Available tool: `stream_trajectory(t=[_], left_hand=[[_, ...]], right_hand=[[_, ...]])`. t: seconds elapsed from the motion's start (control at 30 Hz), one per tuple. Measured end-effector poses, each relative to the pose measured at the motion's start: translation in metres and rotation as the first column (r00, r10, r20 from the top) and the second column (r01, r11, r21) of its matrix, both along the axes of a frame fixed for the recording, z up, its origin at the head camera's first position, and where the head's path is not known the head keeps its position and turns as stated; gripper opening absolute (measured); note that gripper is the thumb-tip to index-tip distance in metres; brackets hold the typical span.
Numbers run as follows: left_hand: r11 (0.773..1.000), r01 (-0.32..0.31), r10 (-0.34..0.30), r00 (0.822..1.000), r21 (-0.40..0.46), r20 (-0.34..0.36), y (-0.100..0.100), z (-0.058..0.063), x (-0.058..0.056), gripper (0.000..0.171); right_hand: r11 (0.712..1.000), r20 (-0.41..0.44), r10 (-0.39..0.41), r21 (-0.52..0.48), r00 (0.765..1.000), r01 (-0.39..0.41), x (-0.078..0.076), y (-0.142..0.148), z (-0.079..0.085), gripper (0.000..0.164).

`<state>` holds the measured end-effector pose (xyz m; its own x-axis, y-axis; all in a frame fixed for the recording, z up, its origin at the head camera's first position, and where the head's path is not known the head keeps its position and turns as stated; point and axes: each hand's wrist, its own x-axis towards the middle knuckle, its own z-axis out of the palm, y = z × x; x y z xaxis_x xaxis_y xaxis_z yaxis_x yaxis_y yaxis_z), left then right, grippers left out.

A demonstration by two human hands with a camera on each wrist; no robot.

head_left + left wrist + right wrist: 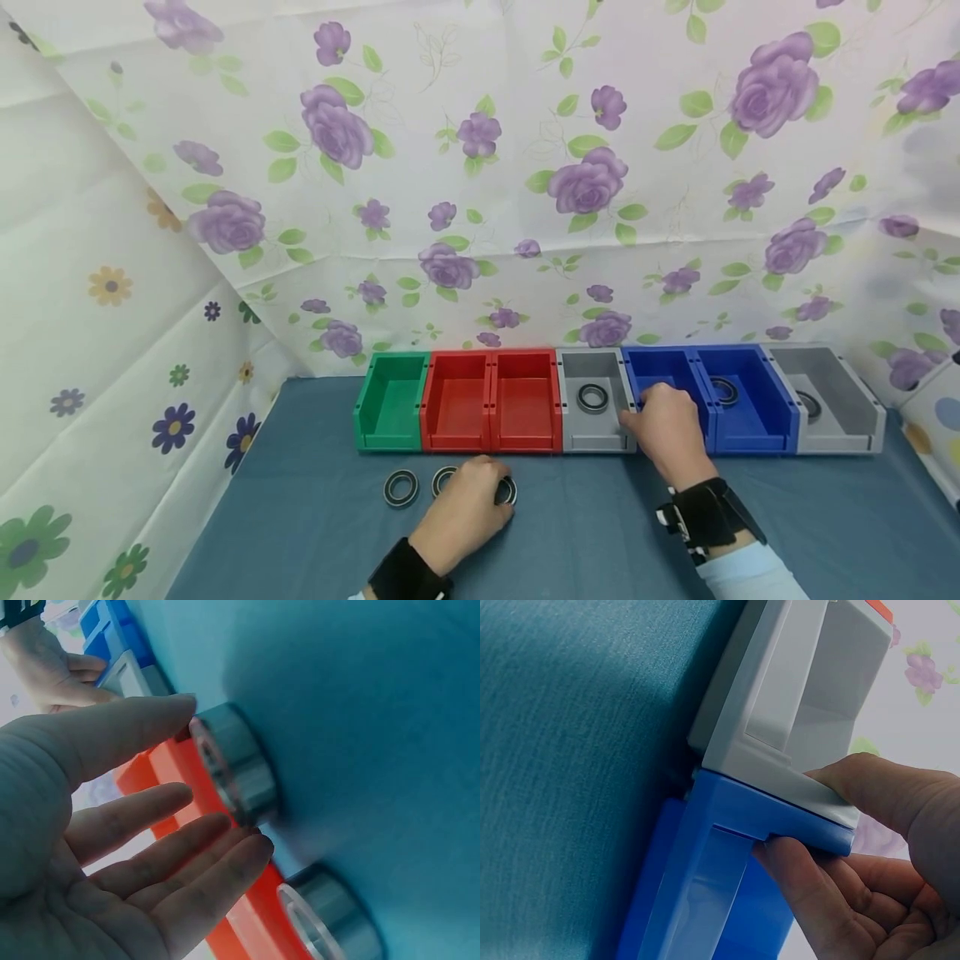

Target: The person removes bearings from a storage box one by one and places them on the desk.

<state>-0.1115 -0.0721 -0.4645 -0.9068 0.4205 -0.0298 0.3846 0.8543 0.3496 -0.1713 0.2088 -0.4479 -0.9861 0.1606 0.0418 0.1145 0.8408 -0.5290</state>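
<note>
My left hand (462, 508) is over the table at a ball bearing (507, 492), its thumb and fingers spread. In the left wrist view the thumb tip is right at the edge of that bearing (251, 769), and the fingers are fairly straight. Two more bearings lie to the left, one (401, 488) in full view and one (441, 478) partly behind the hand. My right hand (670, 433) pinches the adjoining side walls of a grey bin (780, 697) and a blue bin (731, 806), thumb on the grey side, index finger on the blue. A bearing (592, 398) lies in that grey bin.
Left of the grey bin stand two red bins (491, 437) and a green bin (388, 442). Rightward, another blue bin (757, 442) and a second grey bin (840, 442) each hold a bearing. A floral cloth (480, 200) hangs behind the row.
</note>
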Motion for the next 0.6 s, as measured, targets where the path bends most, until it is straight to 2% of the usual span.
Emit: stream_trajectory(t=[0.13, 0.33, 0.47, 0.6], left_hand=[[0.998, -0.034, 0.034, 0.999, 0.057, 0.010, -0.002, 0.009, -0.004, 0.036], [0.986, -0.074, 0.084, 0.994, 0.148, -0.066, -0.009, 0.029, -0.016, 0.045], [0.970, -0.114, 0.148, 0.978, 0.217, -0.148, -0.013, 0.041, -0.027, 0.045], [0.942, -0.173, 0.233, 0.954, 0.288, -0.190, -0.014, 0.044, -0.039, 0.047]], right_hand=[[1.000, -0.001, -0.003, 0.004, 1.000, 0.003, 0.000, 0.001, -0.001, 0.020], [1.000, 0.013, -0.002, 0.002, 1.000, 0.001, -0.001, 0.001, -0.002, 0.022], [1.000, 0.013, -0.004, 0.000, 1.000, 0.004, 0.000, 0.000, -0.002, 0.020], [1.000, 0.005, -0.002, -0.003, 1.000, 0.002, 0.000, 0.000, -0.001, 0.022]])
